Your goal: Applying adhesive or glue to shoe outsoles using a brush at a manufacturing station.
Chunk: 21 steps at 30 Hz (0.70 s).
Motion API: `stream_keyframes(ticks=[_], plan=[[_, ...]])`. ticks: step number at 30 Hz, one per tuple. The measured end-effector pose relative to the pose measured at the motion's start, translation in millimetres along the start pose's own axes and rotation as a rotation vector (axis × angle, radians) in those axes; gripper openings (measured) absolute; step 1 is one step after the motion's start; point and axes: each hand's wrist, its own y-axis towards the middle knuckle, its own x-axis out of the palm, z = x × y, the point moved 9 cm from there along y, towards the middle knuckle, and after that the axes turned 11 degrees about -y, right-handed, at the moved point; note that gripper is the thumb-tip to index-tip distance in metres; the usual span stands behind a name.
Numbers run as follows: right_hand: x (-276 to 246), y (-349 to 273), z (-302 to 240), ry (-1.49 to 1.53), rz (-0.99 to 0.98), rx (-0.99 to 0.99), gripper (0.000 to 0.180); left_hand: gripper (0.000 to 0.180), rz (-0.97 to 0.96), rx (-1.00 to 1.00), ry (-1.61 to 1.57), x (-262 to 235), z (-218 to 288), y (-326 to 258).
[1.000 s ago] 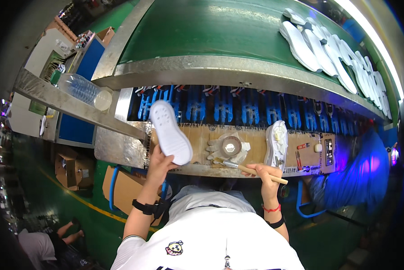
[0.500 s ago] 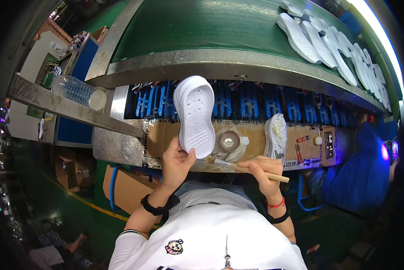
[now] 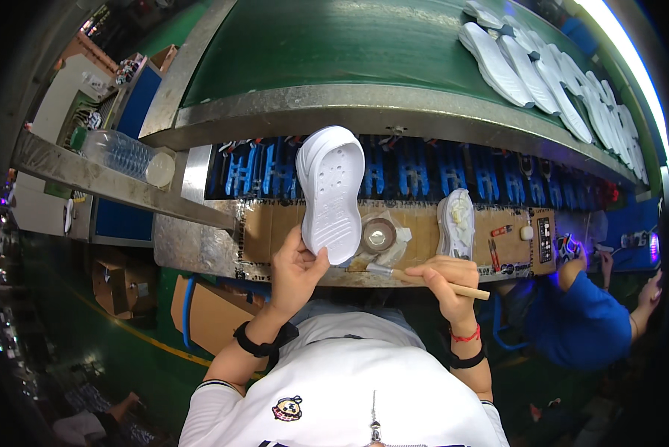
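A white shoe sole stands toe up over the bench, its hollow inner side with small holes turned toward me. My left hand pinches its heel end between thumb and fingers. In my right hand is a brush with a pale wooden handle, pointing left. Its bristle end lies just right of the sole's heel, and the bristles are hard to make out. Beyond the brush sits a round bowl on crumpled clear plastic. A white shoe with pale stuffing lies beyond my right hand.
Cardboard covers the bench. Small red tubes lie at its right. A green conveyor belt behind carries several white soles. A plastic bottle rests on the left rail. A co-worker in blue is at the right.
The sole and my left hand have shifted slightly right. My right hand and the brush have also moved a little right, away from the sole. The co-worker has changed posture, and their arms now show.
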Motion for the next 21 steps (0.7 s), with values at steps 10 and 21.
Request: stream_keyframes(ticks=[10, 21], plan=[[-8, 1, 4, 0.005, 0.065, 0.028, 0.018, 0.045, -0.007, 0.014, -0.023, 8, 0, 4], [-61, -29, 2, -0.003, 0.271, 0.026, 0.021, 0.042, -0.167, 0.030, -0.141, 69, 6, 41]])
